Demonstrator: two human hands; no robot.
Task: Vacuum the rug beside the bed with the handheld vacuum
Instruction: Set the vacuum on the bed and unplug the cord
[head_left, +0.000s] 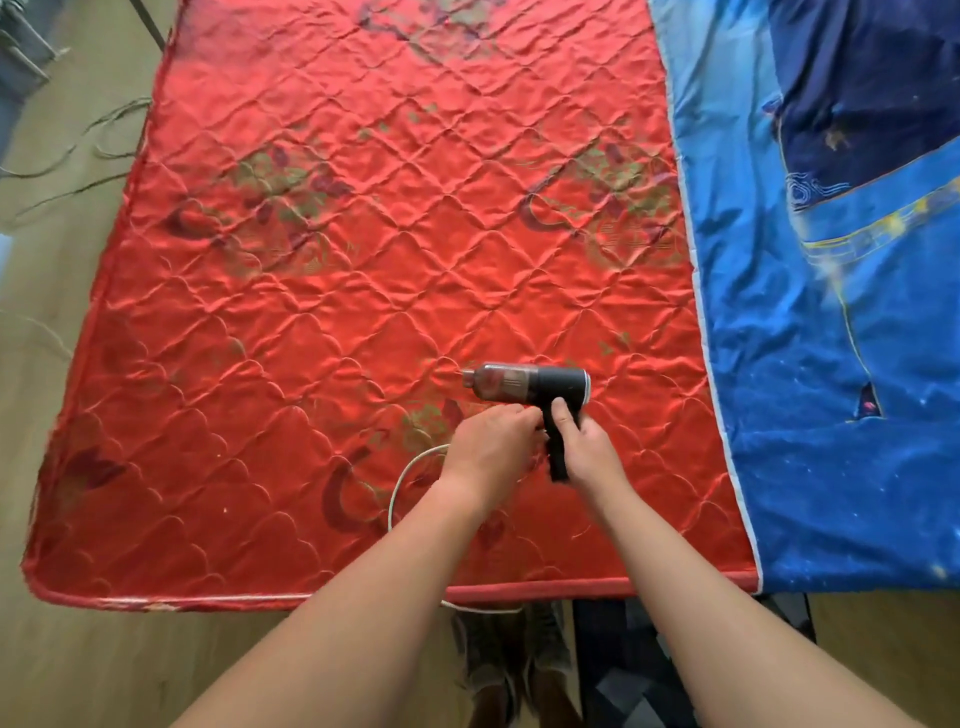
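surface: red quilted rug (337, 291), blue bedspread (831, 338) alongside, wood floor (62, 291)
right hand (587, 447): gripping vacuum (530, 387) handle
left hand (493, 441): curled, hold unclear

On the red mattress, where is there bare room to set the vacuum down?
The red mattress is bare left of the left hand and beyond the vacuum toward the far edge. Crowded: by the right hand, the white cable and the blue quilt along the right.

Our arms are bare all the way down to the left hand (493, 441) and the right hand (589, 447), and just below the near edge of the red quilted mattress (260, 364) we wear grey, mottled shoes (504, 654) on both feet.
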